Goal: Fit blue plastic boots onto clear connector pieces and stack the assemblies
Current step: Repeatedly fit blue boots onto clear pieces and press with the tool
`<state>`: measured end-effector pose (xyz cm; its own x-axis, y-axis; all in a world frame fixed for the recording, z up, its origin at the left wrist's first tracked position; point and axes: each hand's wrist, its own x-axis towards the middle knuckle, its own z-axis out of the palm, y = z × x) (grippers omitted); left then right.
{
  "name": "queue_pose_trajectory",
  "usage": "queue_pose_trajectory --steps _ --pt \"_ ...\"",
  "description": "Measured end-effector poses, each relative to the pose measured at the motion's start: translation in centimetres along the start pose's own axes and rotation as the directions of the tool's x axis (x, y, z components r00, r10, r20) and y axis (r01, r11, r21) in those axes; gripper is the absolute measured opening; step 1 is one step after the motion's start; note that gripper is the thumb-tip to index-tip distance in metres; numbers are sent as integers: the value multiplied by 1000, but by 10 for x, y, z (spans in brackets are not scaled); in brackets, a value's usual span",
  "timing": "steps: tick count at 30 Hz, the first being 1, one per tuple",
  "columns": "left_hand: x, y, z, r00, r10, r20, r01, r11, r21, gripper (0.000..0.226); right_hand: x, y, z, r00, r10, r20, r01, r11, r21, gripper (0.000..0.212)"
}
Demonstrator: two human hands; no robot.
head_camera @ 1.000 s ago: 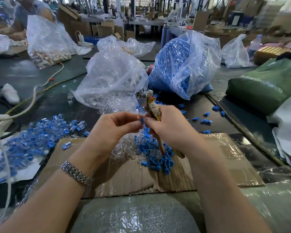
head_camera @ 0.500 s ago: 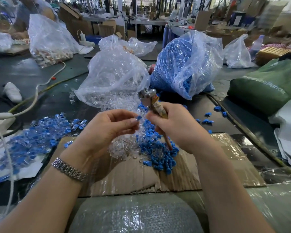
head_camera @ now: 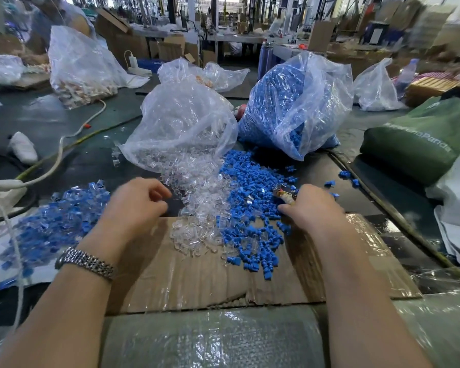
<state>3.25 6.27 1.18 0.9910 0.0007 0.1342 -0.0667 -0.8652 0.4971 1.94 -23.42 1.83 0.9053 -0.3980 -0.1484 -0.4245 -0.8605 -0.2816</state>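
Blue plastic boots lie in a loose heap on the cardboard sheet, the landmark here, spilling over its far right part; the clear connector pieces form a second heap just left of them, across the sheet's far edge. Both heaps sit directly below their supply bags, the clear bag and the blue bag, which stand beyond the sheet, presumably so that parts tumble within reach. Finished assemblies are piled off the sheet's left side, well apart from the raw stock, probably to keep done work separate. The left hand hovers above the sheet's far left corner, beside the clear heap, fingers loosely curled and seemingly empty, poised to pick a connector. The right hand, over the sheet's far right edge, grips a small tape-wrapped tool whose tip points into the blue heap; its index finger rests among the boots, likely selecting one.
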Motion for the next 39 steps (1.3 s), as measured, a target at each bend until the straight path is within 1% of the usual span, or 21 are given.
queue_pose_trajectory --steps 1,2,4,6,7,8,9,10,11,13,15,18,20,24,28,30,33,37,39 --pt "-1 4 3 993 38 114 -31 998 -57 21 0 -1 0 1000 1 -1 -1 1000 -10 54" --pt "-2 7 5 981 66 184 -49 994 -97 22 0 -1 0 1000 -4 -2 4 1000 -23 56" --pt "-2 8 9 973 86 216 -58 990 -130 21 -1 -4 -1 1000 -16 -23 15 999 -45 59" --pt "-1 7 12 979 87 182 -62 988 -142 17 -4 -7 -2 993 -79 -87 73 995 -74 57" --pt "0 6 13 983 88 160 -63 986 -152 15 -6 -9 -4 984 -133 -119 126 990 -70 50" --pt "0 6 14 986 88 142 -65 985 -157 14 -7 -10 -5 972 -194 -132 190 981 -39 37" --pt "-1 6 15 988 93 124 -74 986 -148 14 -9 -11 -7 964 -243 -111 247 969 23 21" --pt "-1 6 16 989 102 106 -88 988 -124 12 -11 -12 -8 955 -288 -68 293 953 76 12" --pt "0 5 17 990 111 89 -103 990 -92 10 -13 -13 -9 948 -319 -19 319 942 99 13" --pt "0 6 18 990 124 68 -122 992 -37 7 -16 -16 -8 938 -346 34 342 936 81 10" --pt "0 6 19 989 129 71 -128 992 -19 7 -18 -18 -7 934 -355 42 352 933 68 10" --pt "-1 6 21 989 120 88 -119 993 -22 11 -20 -20 -4 933 -351 75 349 936 47 22" --pt "0 6 23 990 111 81 -110 994 -27 13 -20 -21 -1 927 -365 87 365 931 15 20" --pt "3 5 27 994 99 53 -97 994 -44 18 -20 -23 3 920 -388 62 388 921 3 7" --pt "6 2 30 993 107 54 -103 992 -70 32 -18 -23 3 916 -401 -6 401 916 12 11" --pt "7 2 31 991 118 58 -113 990 -80 30 -17 -23 2 913 -408 -30 409 912 26 13" --pt "7 2 32 992 116 40 -111 989 -100 23 -17 -23 2 910 -414 -30 415 909 26 11" --pt "6 1 26 995 98 -3 -97 978 -183 25 -18 -21 -2 906 -422 -7 422 905 59 13" --pt "7 1 18 997 62 -39 -70 956 -286 27 -18 -21 -3 902 -432 -15 431 895 112 12"
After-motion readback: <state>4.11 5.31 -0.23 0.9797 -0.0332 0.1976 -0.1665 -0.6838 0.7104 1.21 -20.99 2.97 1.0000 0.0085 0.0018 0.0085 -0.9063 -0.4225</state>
